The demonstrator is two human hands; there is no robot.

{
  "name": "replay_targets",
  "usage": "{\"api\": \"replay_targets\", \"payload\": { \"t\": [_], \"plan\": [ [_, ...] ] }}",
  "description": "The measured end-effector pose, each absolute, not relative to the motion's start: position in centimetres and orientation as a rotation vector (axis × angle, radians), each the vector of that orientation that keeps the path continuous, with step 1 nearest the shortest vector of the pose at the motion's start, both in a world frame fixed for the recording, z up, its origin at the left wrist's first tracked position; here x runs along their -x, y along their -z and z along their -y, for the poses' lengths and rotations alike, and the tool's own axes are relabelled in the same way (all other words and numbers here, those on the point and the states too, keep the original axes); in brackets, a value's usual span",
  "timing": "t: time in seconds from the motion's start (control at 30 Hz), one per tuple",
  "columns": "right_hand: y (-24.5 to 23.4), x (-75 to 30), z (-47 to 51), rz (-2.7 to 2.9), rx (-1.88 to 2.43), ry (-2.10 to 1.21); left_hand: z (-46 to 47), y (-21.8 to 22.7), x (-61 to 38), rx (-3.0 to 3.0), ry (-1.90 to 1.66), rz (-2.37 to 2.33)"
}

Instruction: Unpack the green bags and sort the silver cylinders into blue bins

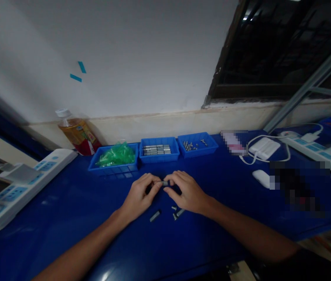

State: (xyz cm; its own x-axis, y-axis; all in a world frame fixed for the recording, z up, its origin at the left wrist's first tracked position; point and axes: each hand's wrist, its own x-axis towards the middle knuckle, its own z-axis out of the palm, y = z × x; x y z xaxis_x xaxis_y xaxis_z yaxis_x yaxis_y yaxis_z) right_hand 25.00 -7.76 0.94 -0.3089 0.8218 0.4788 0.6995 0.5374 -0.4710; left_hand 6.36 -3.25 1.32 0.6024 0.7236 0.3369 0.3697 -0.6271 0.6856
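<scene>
Both hands meet over the blue table, fingertips pinching a short grey metal cylinder [165,183] from either end. My left hand [142,194] is closed on its left end, thumb and forefinger pressed together. At the other end my right hand [187,191] is also closed, and its fingers hide part of the piece. Below the hands lies a similar metal cylinder [155,216]. Near the right wrist are a small screw-like piece [174,208] and another cylinder [180,212] with a headed end, partly beside the hand.
Along the wall stand a blue tray [118,168] of green plastic bags, a blue tray [159,157] of metal cylinders and a blue tray [199,152] of small metal fittings. A drink bottle [79,134] and a power strip [21,191] are left; a white charger [265,149] with cables is right.
</scene>
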Motion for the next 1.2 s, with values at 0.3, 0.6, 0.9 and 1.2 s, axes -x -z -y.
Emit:
{"api": "replay_targets", "payload": {
  "t": [0.3, 0.6, 0.9, 1.2],
  "plan": [
    [-1.2, -26.7, 6.5, 1.968, 1.29, -0.088, 3.4, -2.5, -6.4, -2.385, -0.39, -0.826],
    [-4.2, -29.7, 0.6, 1.935, 1.693, 0.266, 4.1, -3.1, -4.2, -2.557, -0.158, -0.731],
    [-6.6, -26.5, -6.2, 2.41, 2.084, 0.388, 3.6, -2.8, -3.0, -2.633, -0.248, -0.834],
    [-6.4, -28.1, -7.0, 2.355, 2.15, 0.117, 3.3, -1.8, -3.4, -2.557, -0.385, -0.903]
  ]
}}
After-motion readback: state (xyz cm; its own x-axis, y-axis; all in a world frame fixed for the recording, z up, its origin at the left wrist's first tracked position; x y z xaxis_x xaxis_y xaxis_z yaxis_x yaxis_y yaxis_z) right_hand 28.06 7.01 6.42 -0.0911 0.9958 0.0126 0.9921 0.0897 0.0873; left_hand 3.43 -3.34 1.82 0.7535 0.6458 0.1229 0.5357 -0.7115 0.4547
